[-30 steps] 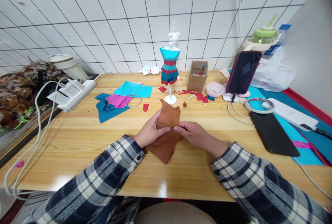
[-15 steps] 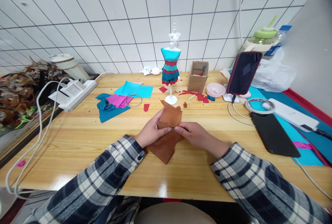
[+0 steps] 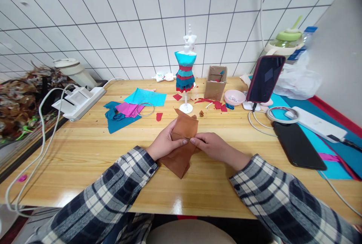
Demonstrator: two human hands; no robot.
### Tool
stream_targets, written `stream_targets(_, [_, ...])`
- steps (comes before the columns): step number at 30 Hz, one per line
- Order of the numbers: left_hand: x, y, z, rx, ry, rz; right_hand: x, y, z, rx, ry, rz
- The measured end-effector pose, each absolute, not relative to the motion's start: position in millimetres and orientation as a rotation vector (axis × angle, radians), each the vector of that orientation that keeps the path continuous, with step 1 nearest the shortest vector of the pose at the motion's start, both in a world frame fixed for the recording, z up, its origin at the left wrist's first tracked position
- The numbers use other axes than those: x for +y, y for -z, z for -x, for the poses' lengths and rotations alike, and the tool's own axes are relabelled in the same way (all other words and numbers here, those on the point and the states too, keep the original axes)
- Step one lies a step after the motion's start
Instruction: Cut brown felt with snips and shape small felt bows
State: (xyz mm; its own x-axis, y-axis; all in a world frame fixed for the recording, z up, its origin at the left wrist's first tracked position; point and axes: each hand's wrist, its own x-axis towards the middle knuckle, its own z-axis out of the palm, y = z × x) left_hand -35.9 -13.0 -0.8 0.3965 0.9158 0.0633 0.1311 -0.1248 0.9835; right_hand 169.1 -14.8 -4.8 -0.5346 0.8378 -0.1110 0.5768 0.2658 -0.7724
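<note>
A piece of brown crepe paper (image 3: 178, 160) is held just above the table, pinched narrow at its middle and flaring above and below. My left hand (image 3: 166, 141) grips it from the left, thumb on top and fingers hidden behind. From the other side my right hand (image 3: 210, 144) pinches the gathered middle, the two thumb tips nearly meeting there. Behind the paper stands a small white dress form (image 3: 186, 71) wearing a turquoise, red and dark teal layered paper dress. A crumpled brown scrap (image 3: 201, 113) lies just right of its base.
Turquoise (image 3: 147, 97), magenta and teal paper pieces lie left with a thin ring (image 3: 145, 109). Right are a cardboard box (image 3: 215, 88), a pink bowl (image 3: 235, 97), a propped phone (image 3: 266, 79), a flat black phone (image 3: 299, 146) and cables. A white power strip (image 3: 83, 103) sits far left.
Both hands keep their hold on the brown paper with hardly any movement. The whole view has shifted very slightly.
</note>
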Motion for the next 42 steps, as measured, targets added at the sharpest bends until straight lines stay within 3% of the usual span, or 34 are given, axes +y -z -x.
stream_targets(42, [-11, 11, 39, 0.878, -0.905, -1.298, -14, 4, -168, -2.177, -1.070, 1.310])
